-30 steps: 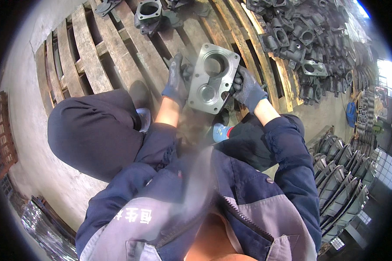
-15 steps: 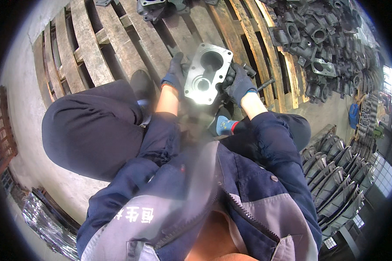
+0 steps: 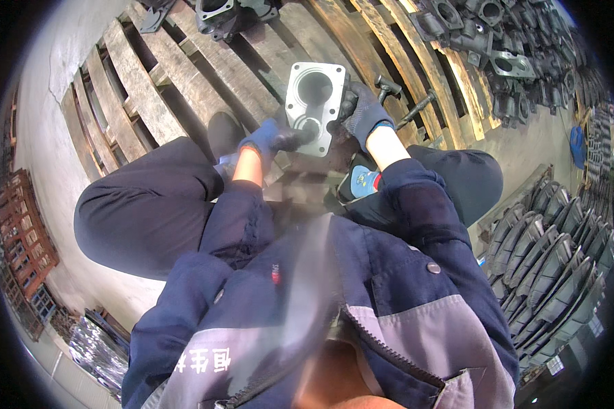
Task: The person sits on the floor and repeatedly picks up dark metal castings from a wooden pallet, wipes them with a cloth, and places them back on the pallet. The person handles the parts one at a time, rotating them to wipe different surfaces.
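A metal casting (image 3: 298,85) with a bright machined flange face is held up before me. The face has one large round bore, a smaller one below it and several bolt holes round the edge. My right hand (image 3: 367,114), in a dark knit glove, grips the casting's right side, its fingertips partly hidden behind the flange. My left hand (image 3: 274,136), gloved too, is at the lower left. Its fingers are drawn together, with the dark tips over the smaller bore; how deep they reach is hidden.
A slatted wooden pallet (image 3: 142,78) lies ahead, with dark castings (image 3: 218,15) at its far side. A hammer-like tool (image 3: 387,87) and a dark rod (image 3: 417,109) lie right of my hands. More castings (image 3: 471,37) are heaped far right; curved metal parts (image 3: 549,273) stand stacked nearer.
My left hand has moved from the casting's left side down to its smaller bore. The casting has turned a little and shifted slightly left, with my right hand still on it.
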A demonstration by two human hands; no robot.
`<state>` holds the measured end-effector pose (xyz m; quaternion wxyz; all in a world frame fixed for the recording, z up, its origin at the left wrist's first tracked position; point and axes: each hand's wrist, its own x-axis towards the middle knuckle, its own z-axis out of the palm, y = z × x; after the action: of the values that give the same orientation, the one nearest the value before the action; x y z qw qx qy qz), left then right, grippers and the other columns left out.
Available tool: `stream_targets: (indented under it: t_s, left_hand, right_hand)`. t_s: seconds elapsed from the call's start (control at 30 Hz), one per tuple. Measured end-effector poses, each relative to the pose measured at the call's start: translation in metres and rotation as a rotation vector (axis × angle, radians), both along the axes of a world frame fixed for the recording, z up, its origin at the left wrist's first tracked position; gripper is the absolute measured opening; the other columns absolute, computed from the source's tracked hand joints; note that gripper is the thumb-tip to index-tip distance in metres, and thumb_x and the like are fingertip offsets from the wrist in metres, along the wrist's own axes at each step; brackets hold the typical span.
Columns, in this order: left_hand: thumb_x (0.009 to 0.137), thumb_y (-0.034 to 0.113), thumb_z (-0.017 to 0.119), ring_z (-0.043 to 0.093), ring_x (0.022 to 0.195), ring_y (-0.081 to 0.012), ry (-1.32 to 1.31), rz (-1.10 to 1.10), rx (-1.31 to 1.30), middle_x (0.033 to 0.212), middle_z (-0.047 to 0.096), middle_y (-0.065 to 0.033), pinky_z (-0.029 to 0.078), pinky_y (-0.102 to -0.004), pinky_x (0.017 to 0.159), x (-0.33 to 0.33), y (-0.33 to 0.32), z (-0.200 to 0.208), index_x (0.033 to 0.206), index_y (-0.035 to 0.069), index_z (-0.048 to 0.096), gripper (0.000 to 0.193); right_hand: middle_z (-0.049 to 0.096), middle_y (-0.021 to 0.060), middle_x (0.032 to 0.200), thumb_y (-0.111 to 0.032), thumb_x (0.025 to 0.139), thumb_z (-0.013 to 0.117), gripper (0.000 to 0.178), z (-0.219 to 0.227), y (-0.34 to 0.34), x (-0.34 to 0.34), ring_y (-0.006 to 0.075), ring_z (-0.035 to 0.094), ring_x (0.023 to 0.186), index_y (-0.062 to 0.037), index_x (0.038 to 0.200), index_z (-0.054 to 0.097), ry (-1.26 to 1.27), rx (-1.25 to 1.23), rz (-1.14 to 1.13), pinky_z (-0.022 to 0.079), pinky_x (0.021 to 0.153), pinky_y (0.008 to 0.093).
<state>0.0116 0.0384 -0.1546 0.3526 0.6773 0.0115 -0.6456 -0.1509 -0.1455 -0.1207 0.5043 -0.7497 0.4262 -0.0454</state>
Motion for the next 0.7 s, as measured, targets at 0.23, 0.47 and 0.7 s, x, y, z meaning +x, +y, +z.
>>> stream_targets:
  t_s: [0.23,0.47,0.7]
  left_hand:
    - [0.075,0.041,0.077,0.065,0.105,-0.0326,-1.029,-0.362,-0.126,0.114,0.068,-0.0179,0.051,-0.0393,0.089,0.014,-0.046,0.053,0.126,0.004,0.059,0.065]
    - [0.076,0.057,0.072,0.064,0.097,-0.0403,-1.094,-0.580,-0.145,0.100,0.067,-0.0232,0.050,-0.0446,0.083,-0.023,-0.069,0.085,0.106,0.007,0.065,0.058]
    - [0.083,0.036,0.075,0.066,0.084,-0.0252,-0.897,0.023,-0.342,0.090,0.071,-0.0125,0.050,-0.0361,0.076,0.010,-0.045,0.049,0.118,0.007,0.064,0.046]
  right_hand:
    - [0.063,0.0172,0.105,-0.030,0.073,0.073,0.051,0.000,0.011,0.016,0.0321,0.061,0.095,-0.0023,0.113,0.060,-0.034,0.288,-0.279,0.050,0.086,0.0378]
    - [0.064,0.0195,0.106,-0.025,0.094,0.050,0.034,0.045,-0.001,0.016,0.0334,0.063,0.098,-0.0029,0.119,0.059,0.263,0.028,-0.154,0.049,0.086,0.0454]
    - [0.065,0.0252,0.116,-0.044,0.088,0.054,0.048,0.030,-0.034,-0.010,0.0407,0.064,0.108,-0.0022,0.108,0.069,0.719,-0.052,-0.562,0.049,0.091,0.0501]
